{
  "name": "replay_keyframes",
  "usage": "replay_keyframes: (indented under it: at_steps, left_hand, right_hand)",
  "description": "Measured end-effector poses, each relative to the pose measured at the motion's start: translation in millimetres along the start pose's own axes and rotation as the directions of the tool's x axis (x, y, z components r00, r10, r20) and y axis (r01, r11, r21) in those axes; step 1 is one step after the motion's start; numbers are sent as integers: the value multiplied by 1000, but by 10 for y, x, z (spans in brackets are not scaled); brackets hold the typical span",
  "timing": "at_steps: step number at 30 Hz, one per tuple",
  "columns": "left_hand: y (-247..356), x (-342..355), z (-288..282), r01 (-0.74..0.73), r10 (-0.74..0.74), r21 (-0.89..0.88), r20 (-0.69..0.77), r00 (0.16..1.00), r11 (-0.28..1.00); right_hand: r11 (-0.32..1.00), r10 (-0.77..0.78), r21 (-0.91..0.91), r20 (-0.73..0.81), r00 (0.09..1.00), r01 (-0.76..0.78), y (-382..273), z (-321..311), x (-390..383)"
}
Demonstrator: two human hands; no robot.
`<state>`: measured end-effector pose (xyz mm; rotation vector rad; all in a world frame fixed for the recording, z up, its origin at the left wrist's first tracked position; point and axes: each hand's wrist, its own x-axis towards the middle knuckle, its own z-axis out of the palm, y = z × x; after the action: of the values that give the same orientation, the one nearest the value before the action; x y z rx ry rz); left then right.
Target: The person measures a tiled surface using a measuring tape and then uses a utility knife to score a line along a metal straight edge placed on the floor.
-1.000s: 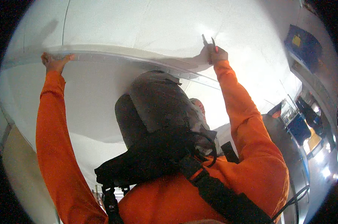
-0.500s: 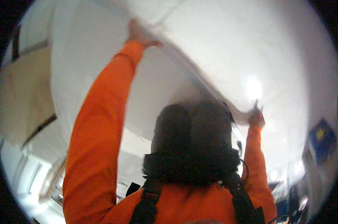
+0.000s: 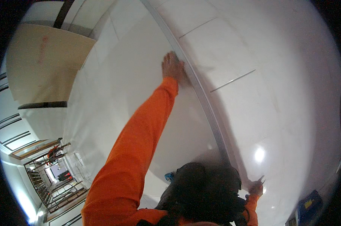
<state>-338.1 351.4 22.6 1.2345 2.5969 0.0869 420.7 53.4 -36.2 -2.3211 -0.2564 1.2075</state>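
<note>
My left hand [image 3: 172, 66] rests with fingers stretched out on a large pale sheet [image 3: 132, 71], against the side of a long grey metal strip [image 3: 204, 101] lying across it. At lower right, my right hand [image 3: 255, 188] is closed on a slim pointed tool, like pliers or a marker, beside the strip's near end. My dark-clad knees [image 3: 196, 186] hide that end. A small blue tape measure [image 3: 169, 176] lies by my knee. Thin straight lines show on the glossy white tiled floor [image 3: 283, 94] right of the strip.
A cardboard sheet [image 3: 42, 64] lies at upper left. A blue and black item with a yellow patch [image 3: 308, 207] is at lower right. A metal railing or frame [image 3: 46, 184] and a lit corridor show at the far lower left.
The view has swung, so the strip now runs steeply from top to bottom. My left hand appears higher and more central, and my right hand much lower. The tape measure has come into view.
</note>
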Motion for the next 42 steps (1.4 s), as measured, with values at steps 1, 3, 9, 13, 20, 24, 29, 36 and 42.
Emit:
replay_keyframes:
  at_steps: [1,3,9,13,20,24,29,36,42]
  left_hand:
    - [-85,292,-128,33,-33,-3,-17,999,999]
    - [-9,515,-233,134,-135,-105,-3,991,985]
    - [565,1091,-394,506,-516,-221,13,857,834]
    - [389,1181,-203,534,-550,-158,-81,831,831]
    - [372,1150,-238,553,-568,-156,-66,821,818]
    - [430,1210,-224,549,-567,-177,-70,821,816]
    - [409,1180,-224,543,-560,-163,-85,824,824]
    - [414,1231,-164,545,-556,-134,-64,829,828]
    - [374,1213,-215,559,-564,-86,-62,823,825]
  right_hand:
    - [999,3,-38,33,999,-2,-53,111,-120]
    - [991,-9,-129,70,997,18,-172,-59,-245]
    - [993,116,-19,-4,993,-116,-594,37,-437]
    - [976,48,-212,-51,998,-57,-781,270,-533]
    - [975,28,-221,151,988,6,-1414,1235,-998]
    - [961,89,-259,-41,995,-97,-1502,1538,-1010]
    - [968,107,-224,-46,993,-114,-1704,1696,-1225]
    - [997,-4,-81,5,1000,4,-1334,1396,-859]
    - [983,12,-183,42,999,-4,-1445,1523,-988]
